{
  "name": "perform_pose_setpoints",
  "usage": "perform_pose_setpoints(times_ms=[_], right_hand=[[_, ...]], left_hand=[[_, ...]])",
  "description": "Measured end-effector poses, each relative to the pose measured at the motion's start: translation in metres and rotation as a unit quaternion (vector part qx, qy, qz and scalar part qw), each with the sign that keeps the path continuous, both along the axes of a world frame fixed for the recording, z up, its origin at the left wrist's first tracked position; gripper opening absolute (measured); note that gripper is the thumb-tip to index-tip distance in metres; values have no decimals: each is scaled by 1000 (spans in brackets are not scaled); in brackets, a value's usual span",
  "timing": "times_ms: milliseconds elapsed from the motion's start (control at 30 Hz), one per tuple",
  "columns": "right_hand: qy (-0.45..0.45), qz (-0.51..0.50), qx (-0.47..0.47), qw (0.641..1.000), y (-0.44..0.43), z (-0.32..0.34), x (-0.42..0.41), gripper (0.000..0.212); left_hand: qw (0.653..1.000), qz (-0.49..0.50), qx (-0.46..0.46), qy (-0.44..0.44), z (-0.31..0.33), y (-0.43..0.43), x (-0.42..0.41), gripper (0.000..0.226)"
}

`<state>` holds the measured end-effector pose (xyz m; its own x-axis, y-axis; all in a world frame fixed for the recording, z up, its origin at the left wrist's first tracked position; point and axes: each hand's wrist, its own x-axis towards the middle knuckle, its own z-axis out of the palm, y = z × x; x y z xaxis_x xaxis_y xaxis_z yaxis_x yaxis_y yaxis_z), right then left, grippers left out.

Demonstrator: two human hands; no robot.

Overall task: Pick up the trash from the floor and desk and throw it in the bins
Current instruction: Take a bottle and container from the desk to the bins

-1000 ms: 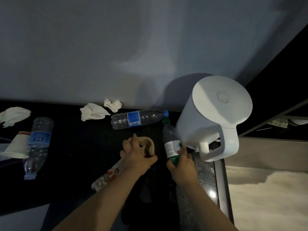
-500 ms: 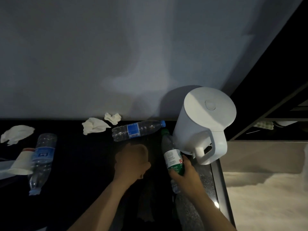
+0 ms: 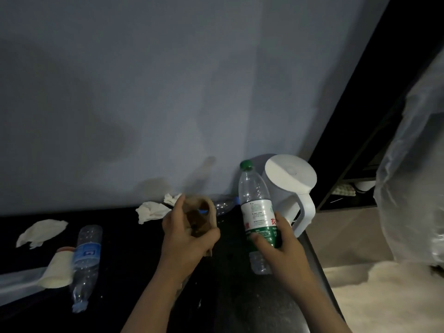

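My right hand grips an empty clear bottle with a green cap and green-white label, held upright above the black desk. My left hand holds a crumpled brown paper wrapper just left of it. Behind the wrapper lies a clear bottle with a blue cap, mostly hidden. Crumpled white tissues lie near the wall, and another tissue lies at the left. A blue-labelled bottle and a paper cup lie on their sides at the left.
A white electric kettle stands at the desk's right end, right behind the held bottle. A grey wall backs the desk. Clear plastic sheeting hangs at the right, with a dark shelf and pale floor beyond the desk edge.
My right hand has lifted the green-capped bottle off the desk and stood it upright. My left hand has raised the brown wrapper. The view has tilted up.
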<state>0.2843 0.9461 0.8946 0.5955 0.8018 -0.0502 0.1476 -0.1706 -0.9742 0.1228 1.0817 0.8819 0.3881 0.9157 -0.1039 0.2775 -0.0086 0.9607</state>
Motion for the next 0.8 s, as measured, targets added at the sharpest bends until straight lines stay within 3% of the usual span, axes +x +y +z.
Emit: perform_pose_setpoints(times_ms=[200,400,600,800], right_hand=[[-46,-79,66,994,-41,58,-16,58],[-97,-156,102,978,-116,99,0,53],[-111,-255,112,954,-226,118,39,54],[-142,-352,114,918,-383,139,92,57]], left_hand=[[994,-67,26,-77,53,-17,8,104],[977,-161,58,-127,92,-72,49,89],[955,-247,95,-137,127,-166,117,90],[929,-307,125,-164,149,-315,210,98]])
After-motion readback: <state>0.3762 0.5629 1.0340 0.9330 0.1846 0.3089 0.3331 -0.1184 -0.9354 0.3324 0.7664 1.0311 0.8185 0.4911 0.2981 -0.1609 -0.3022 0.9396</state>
